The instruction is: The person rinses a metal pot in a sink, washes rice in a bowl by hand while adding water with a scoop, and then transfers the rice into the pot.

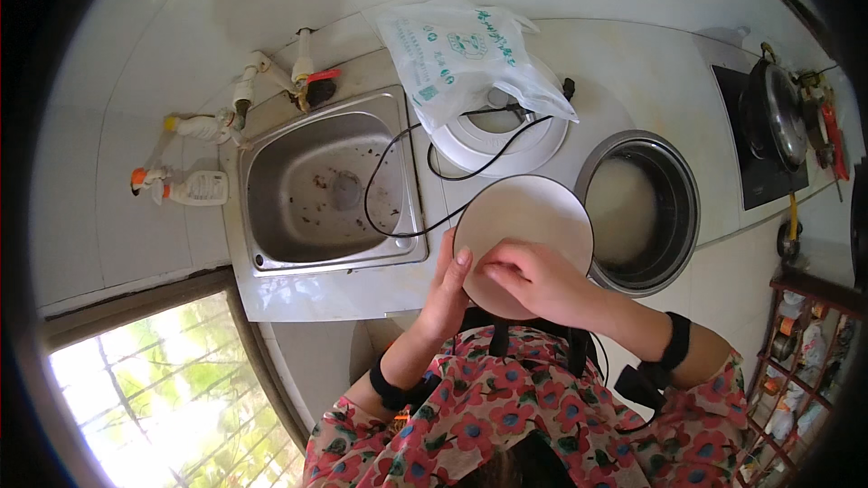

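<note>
A white bowl (542,210) with a dark rim is held in front of my body, its pale inside facing up. My left hand (442,295) grips it at the left side, with the thumb over the rim. Inside the bowl is my right hand (532,278), its fingers curled close together near the inner surface. Whether those fingers pinch anything is hidden. Just right of the bowl stands a dark grey inner pot (686,217), partly covered by the bowl's edge. Whitish contents (620,207), perhaps rice in cloudy water, lie in it.
Left is a steel sink (332,125) with dark scraps. A printed plastic bag (454,47) rests on a white round appliance (475,149). A black cord (368,183) loops over the sink's edge. Spray bottles stand left; a lidded pan (780,115) sits on the cooktop (759,190).
</note>
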`<state>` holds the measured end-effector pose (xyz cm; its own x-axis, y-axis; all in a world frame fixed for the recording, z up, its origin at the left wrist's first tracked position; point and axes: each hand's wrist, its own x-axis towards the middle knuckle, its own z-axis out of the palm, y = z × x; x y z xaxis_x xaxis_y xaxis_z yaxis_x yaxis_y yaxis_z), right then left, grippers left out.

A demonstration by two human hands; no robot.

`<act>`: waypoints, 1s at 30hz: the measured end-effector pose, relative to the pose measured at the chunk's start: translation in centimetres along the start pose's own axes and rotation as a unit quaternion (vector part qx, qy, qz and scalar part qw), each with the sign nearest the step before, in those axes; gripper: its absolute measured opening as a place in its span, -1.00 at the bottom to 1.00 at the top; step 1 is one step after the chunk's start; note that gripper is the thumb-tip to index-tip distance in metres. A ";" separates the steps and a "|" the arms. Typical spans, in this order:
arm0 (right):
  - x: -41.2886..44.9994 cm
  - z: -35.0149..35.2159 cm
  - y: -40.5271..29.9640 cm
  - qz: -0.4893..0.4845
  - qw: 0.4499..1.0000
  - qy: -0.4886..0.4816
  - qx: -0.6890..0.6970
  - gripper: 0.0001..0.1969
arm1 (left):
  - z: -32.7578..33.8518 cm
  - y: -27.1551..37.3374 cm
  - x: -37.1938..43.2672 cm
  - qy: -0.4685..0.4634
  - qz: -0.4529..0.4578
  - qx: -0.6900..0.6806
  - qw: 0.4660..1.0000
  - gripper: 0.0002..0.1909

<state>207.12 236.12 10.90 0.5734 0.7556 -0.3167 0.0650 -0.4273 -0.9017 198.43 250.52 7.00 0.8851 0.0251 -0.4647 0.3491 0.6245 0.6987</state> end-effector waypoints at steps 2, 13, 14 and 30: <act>-0.3 -1.0 -1.3 -0.072 0.986 0.082 -0.127 -0.82 | -0.5 1.2 -0.2 -0.008 0.007 0.000 1.000 -0.36; 2.4 -6.2 -3.6 -0.239 0.860 0.162 -0.420 -0.82 | -0.1 6.0 -0.4 -0.120 -0.110 0.089 0.983 -0.35; 1.8 -6.7 -3.2 -0.232 0.876 0.162 -0.390 -0.84 | 0.0 5.7 0.0 -0.119 -0.119 0.086 0.982 -0.36; -13.3 -17.6 4.7 -0.313 0.833 0.124 -0.439 -0.69 | 14.3 -4.3 2.3 -0.013 0.066 0.051 0.996 -0.47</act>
<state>214.22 215.31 16.09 0.3469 0.8877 0.3028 0.9245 -0.2692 -0.2699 203.39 236.74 10.68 0.9322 0.0810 -0.3527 0.2580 0.5345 0.8048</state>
